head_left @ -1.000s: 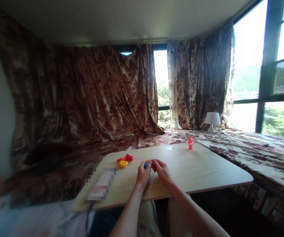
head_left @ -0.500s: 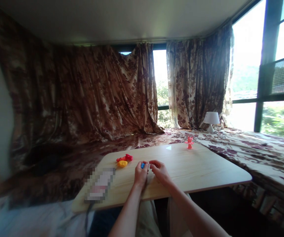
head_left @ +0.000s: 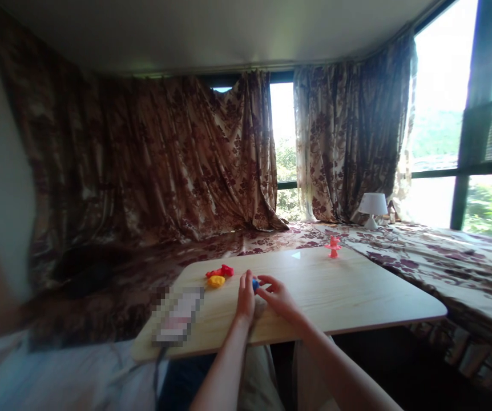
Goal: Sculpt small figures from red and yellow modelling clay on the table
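A small blue lump (head_left: 255, 285), its material too small to make out, is held between my two hands above the near part of the table. My left hand (head_left: 246, 294) stands on edge with its fingers fairly straight, the lump against its inner side. From the right, my right hand (head_left: 275, 294) grips the lump with bent fingers and thumb. To the left of my hands lie a crumpled-looking red piece (head_left: 221, 272) and a yellow lump (head_left: 216, 281), close together on the tabletop.
The pale wooden table (head_left: 335, 297) has rounded corners. A coral-pink figure-like object (head_left: 334, 248) stands near its far edge. A blurred-out flat device (head_left: 180, 315) with a cable lies at the left. Beyond are a white lamp (head_left: 373, 209) and patterned curtains (head_left: 186, 160).
My left hand has uncurled from around the blue lump, its fingers now straighter. The right fingers have closed in on the lump. The whole view has shifted slightly.
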